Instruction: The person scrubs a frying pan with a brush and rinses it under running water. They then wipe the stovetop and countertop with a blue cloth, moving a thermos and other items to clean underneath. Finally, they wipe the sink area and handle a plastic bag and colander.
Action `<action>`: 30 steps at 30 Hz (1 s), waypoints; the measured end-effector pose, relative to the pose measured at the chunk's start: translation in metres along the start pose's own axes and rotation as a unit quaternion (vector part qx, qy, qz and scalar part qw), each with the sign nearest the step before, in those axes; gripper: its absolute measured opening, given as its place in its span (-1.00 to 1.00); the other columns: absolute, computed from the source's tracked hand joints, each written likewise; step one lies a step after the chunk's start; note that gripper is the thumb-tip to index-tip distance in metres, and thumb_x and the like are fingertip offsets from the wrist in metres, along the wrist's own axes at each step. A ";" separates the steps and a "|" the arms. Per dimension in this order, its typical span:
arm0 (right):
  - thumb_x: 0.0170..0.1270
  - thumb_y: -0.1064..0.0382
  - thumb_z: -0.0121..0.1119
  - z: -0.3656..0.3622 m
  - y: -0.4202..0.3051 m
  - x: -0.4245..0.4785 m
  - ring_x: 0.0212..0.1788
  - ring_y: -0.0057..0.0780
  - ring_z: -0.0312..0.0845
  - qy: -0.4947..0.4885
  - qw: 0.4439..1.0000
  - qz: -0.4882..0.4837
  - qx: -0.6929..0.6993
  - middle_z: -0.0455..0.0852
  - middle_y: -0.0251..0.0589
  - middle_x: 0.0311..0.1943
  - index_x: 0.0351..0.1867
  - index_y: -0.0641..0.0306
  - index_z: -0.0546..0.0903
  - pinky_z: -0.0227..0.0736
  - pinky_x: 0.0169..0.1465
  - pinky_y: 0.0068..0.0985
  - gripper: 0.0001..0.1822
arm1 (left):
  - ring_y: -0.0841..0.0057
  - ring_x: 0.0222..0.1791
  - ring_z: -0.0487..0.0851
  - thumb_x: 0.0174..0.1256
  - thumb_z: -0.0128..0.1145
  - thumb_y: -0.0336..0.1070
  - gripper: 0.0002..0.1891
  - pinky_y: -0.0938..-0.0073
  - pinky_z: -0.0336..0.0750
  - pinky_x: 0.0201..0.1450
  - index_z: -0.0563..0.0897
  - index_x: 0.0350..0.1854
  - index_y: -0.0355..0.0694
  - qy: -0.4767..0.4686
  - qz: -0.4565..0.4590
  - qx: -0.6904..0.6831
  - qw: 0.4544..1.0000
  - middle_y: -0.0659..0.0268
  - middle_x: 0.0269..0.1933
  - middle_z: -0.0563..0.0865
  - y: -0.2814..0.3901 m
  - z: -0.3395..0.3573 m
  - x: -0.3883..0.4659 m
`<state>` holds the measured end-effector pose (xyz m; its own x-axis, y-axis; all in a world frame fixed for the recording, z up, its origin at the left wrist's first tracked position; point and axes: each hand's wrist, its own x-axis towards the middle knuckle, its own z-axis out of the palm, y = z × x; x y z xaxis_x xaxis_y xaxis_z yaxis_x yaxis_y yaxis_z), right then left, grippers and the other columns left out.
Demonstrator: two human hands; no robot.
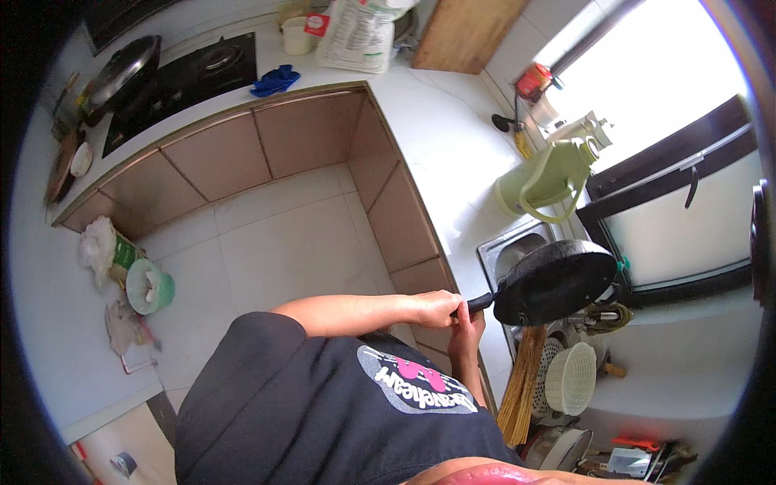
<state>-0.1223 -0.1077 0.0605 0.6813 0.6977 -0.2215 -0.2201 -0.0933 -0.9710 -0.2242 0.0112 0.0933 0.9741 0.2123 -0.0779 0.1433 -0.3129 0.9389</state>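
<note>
Both hands are at the handle of a black frying pan, right of the picture's middle. My left hand is closed around the handle's end. Just below and beside it, my right hand grips the handle too, with its thumb up against the left hand. The pan is held tilted over a steel sink and hides much of it. Whether the pan touches the sink's rim cannot be told. A green vacuum jug stands on the white counter beyond the pan.
Chopsticks, a white plastic colander and knives are at the lower right. A gas stove, a wok, a blue cloth and a white bag are along the far counter. A green basin is at the left.
</note>
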 end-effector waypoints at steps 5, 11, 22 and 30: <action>0.16 0.45 0.20 0.080 -0.013 -0.046 -0.09 -0.57 0.44 -0.084 0.994 -0.070 -0.025 0.51 -0.35 -0.15 -0.01 0.30 0.41 0.34 0.01 -0.57 -0.64 | 0.30 -0.52 0.65 0.10 0.10 -0.37 -0.79 0.30 0.51 -0.51 0.46 -0.27 -0.39 -0.009 -0.008 -0.088 0.996 -0.01 -0.47 0.63 -0.025 -0.038 -0.070; 0.13 0.43 0.23 0.179 -0.011 -0.049 -0.15 -0.55 0.46 -0.197 0.977 -0.078 0.033 0.51 -0.33 -0.21 -0.04 0.26 0.36 0.37 -0.04 -0.55 -0.62 | 0.55 -0.81 0.47 0.10 0.10 -0.40 -0.78 0.48 0.32 -0.82 0.38 -0.24 -0.30 0.077 -0.015 -0.241 0.967 0.30 -0.67 0.49 -0.030 -0.100 -0.159; 0.11 0.35 0.22 0.374 -0.018 0.005 -0.23 -0.52 0.47 -0.432 0.900 0.056 -0.027 0.54 -0.22 -0.28 -0.13 0.33 0.38 0.41 -0.16 -0.52 -0.67 | 0.52 -0.79 0.46 0.10 -0.03 -0.53 -0.77 0.44 0.34 -0.80 0.33 -0.17 -0.30 0.388 -0.021 -0.365 0.846 0.28 -0.63 0.47 -0.070 -0.200 -0.246; 0.19 0.36 0.07 0.545 -0.013 0.085 -0.55 -0.48 0.52 -0.566 0.818 0.103 -0.027 0.55 -0.10 -0.35 -0.06 0.42 0.34 0.45 -0.63 -0.60 -0.68 | 0.61 -0.75 0.39 0.09 -0.06 -0.53 -0.85 0.48 0.36 -0.77 0.31 -0.29 -0.25 0.532 -0.030 -0.390 0.751 0.31 -0.64 0.40 -0.116 -0.332 -0.266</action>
<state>-0.4419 0.3401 0.1032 -0.4552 0.8708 -0.1859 -0.1975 -0.3023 -0.9325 -0.5582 0.2985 0.1166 0.2196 0.9536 -0.2058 -0.3682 0.2763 0.8877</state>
